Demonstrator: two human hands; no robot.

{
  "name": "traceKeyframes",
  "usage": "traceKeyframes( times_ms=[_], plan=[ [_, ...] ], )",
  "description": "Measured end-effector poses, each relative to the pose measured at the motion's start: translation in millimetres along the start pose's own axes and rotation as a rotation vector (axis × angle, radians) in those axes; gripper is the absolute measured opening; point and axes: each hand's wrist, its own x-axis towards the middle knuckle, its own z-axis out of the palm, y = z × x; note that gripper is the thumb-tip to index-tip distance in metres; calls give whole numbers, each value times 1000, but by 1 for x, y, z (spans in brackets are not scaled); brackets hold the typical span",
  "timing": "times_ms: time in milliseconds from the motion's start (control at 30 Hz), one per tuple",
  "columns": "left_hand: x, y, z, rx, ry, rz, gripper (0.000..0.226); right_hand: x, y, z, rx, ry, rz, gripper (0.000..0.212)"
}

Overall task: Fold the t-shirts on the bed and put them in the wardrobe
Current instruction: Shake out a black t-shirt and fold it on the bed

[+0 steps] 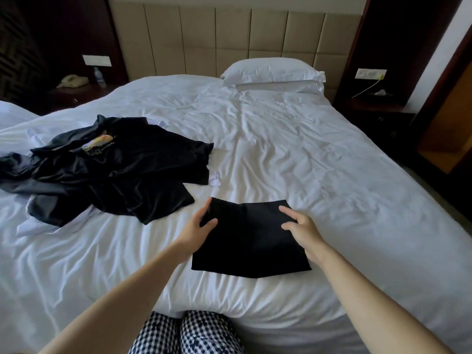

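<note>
A folded black t-shirt (249, 241) lies flat as a neat rectangle on the white bed (319, 162), near its foot edge. My left hand (198, 229) rests on the shirt's left edge, fingers straight and thumb spread over the cloth. My right hand (302, 232) touches its right edge with fingers extended. A loose heap of black t-shirts (109, 169), one with a pale print, sprawls on the left half of the bed.
Two white pillows (273, 74) lie at the padded headboard (229, 39). A dark nightstand with a phone (72, 81) and a bottle (99, 77) stands at the left. An open wooden wardrobe (449, 118) is at the right.
</note>
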Motion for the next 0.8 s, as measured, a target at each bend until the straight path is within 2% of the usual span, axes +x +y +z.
traceKeyframes(
  times_ms=[133, 300, 800],
  plan=[
    [8, 26, 13, 32, 4, 62, 51, 0, -13, -24, 37, 62, -73, 57],
    [31, 72, 52, 24, -64, 109, 59, 9, -23, -82, 80, 140, -141, 55],
    [185, 176, 246, 68, -183, 218, 67, 126, -1, -300, 56, 331, -188, 53]
  ],
)
